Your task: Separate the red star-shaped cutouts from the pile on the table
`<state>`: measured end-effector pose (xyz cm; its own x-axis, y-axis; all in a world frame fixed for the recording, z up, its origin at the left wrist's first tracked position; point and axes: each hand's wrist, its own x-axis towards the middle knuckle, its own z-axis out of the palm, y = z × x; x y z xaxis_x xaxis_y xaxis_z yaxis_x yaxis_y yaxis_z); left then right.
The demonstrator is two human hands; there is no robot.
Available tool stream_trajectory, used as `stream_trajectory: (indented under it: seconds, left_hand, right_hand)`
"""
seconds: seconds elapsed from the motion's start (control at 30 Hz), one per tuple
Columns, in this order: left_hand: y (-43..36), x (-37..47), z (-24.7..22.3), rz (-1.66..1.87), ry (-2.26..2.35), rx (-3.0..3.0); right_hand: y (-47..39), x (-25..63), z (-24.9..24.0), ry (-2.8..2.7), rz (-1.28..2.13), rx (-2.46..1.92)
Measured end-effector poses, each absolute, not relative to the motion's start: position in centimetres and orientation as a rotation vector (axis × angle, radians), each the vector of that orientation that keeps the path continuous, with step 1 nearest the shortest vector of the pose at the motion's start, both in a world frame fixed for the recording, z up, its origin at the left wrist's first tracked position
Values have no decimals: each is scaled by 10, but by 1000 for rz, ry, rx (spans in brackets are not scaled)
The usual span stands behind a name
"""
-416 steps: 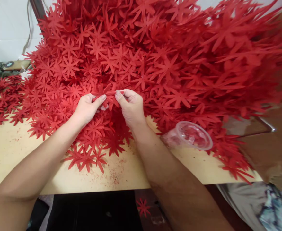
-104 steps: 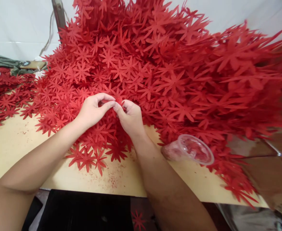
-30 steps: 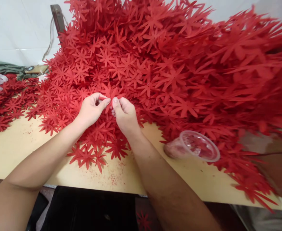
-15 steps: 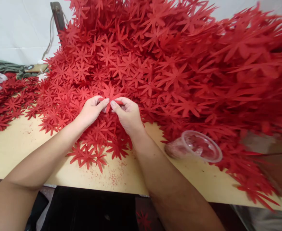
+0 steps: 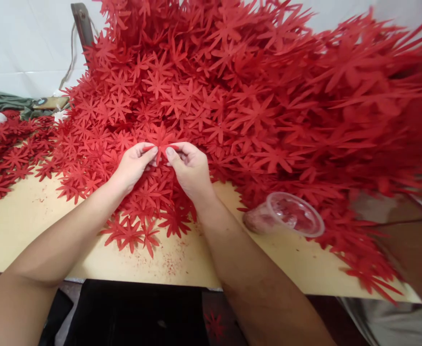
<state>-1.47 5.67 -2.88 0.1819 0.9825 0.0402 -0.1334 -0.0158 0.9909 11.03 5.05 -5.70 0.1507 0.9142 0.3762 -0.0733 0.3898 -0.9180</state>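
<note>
Between my two hands is a red artificial flower with long narrow petals. My left hand pinches its left side between thumb and fingers. On the opposite side, my right hand grips it with the thumb on top, fingers curled beneath. Both thumbs sit close to the flower's centre, a small gap apart. Right behind and below the hands rises a big heap of similar red flowers. Several loose ones lie on the tabletop in front of my wrists.
A clear plastic cup lies on its side on the pale table, right of my right forearm. Further red flowers spread at the left, near a dark green cloth. One red flower is below the table edge.
Both hands stay at the flower; the thumbs have moved slightly apart, the left one a little to the left. The whole view has shifted slightly.
</note>
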Motion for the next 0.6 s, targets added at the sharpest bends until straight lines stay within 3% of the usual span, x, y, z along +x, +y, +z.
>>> stream_trajectory:
  seconds: [0.13, 0.33, 0.43, 0.6]
  left_hand:
    - [63, -15, -45, 1122, 1073, 1257]
    - [75, -10, -58, 1169, 1101, 1331]
    - [75, -6, -56, 1171, 1104, 1291]
    - [71, -4, -54, 1214, 1108, 1247]
  right_hand:
    - [37, 115, -43, -1293, 596, -1075]
    - [-32, 187, 23, -1659, 46, -1388]
    - [-59, 240, 36, -1651, -15, -1714]
    - [-56, 278, 19, -1756, 193, -2429]
